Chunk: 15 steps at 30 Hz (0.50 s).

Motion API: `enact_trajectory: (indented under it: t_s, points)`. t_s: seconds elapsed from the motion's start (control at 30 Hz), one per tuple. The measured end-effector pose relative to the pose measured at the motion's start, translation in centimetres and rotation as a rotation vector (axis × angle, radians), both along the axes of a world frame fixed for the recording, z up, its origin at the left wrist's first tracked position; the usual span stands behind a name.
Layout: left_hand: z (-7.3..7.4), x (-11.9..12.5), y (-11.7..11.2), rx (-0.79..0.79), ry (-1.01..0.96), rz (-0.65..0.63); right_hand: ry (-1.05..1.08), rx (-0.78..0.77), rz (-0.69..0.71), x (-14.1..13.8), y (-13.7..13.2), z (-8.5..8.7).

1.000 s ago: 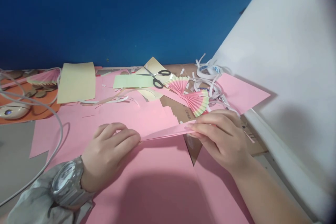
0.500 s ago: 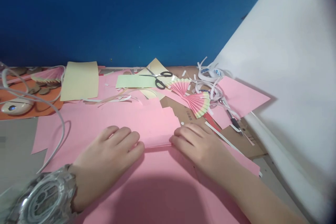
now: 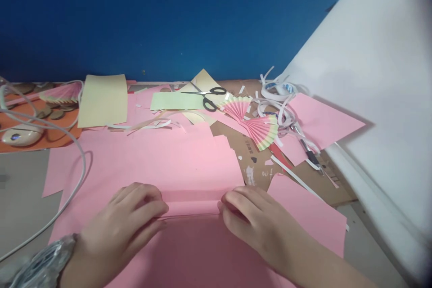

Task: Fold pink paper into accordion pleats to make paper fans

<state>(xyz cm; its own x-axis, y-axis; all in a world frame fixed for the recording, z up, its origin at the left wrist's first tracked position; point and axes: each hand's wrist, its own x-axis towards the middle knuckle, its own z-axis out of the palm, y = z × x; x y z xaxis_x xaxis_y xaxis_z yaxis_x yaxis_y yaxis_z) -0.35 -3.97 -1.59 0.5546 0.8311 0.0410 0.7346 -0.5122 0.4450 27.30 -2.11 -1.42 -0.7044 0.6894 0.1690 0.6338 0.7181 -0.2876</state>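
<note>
Between my hands lies a pink sheet of paper (image 3: pixel 199 171) with a narrow fold along its near edge. My left hand (image 3: pixel 131 216) grips the left end of that folded edge, fingers curled. At the right end, my right hand (image 3: pixel 253 211) pinches the same fold between thumb and fingers. Larger pink paper (image 3: pixel 195 252) lies beneath. Beyond the right hand rests a pleated pink paper bow (image 3: pixel 249 121) with yellow-green edges. Black-handled scissors (image 3: pixel 205 94) lie open on a pale green paper strip (image 3: pixel 175 101).
Cut white strips (image 3: pixel 275 92) and a pen (image 3: pixel 310 155) lie on cardboard (image 3: pixel 243 144) at right. A yellow sheet (image 3: pixel 103 101) stands back left. Far left, a white mouse (image 3: pixel 22 136) and coins (image 3: pixel 56 114) sit on orange paper. A cable (image 3: pixel 83 166) curves across the left.
Both hands have come nearer to me with the pink sheet's near edge. A folded band now shows along that edge. The view has shifted slightly.
</note>
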Motion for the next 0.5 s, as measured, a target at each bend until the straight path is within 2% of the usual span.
enact_trajectory:
  t_s: [0.13, 0.37, 0.5]
  points:
    - [-0.12, -0.52, 0.05, -0.075, -0.042, 0.053, 0.087, -0.086, -0.088, -0.09, -0.12, 0.29]
    - [-0.16, 0.06, 0.28, -0.088, -0.103, 0.071, -0.035, -0.139, -0.054, 0.6, 0.01, 0.49]
    - [-0.22, 0.12, 0.07, -0.087, -0.087, 0.078, -0.006, -0.139, -0.048, 0.25, 0.1, 0.49]
